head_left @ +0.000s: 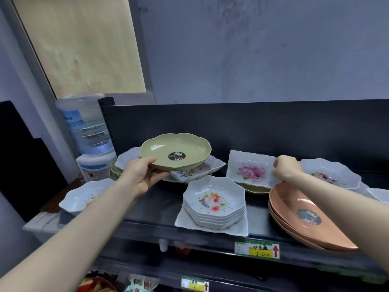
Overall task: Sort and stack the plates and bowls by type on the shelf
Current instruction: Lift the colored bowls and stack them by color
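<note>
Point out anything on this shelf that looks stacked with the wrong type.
The stack of floral bowls sits on a square white plate, a different shape. Behind it, a square rose dish rests on a green plate. Both piles mix types.

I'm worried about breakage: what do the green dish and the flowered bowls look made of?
Green dish: probably matte plastic, given its even colour, soft sheen and thin fluted rim. Flowered bowls: glossy white with printed blooms, thin and closely nested, so likely melamine, though glazed ceramic can't be excluded.

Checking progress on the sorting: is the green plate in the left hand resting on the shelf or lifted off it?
Lifted. The left hand holds the green plate by its near rim, above the floral dishes, roughly level.
</note>
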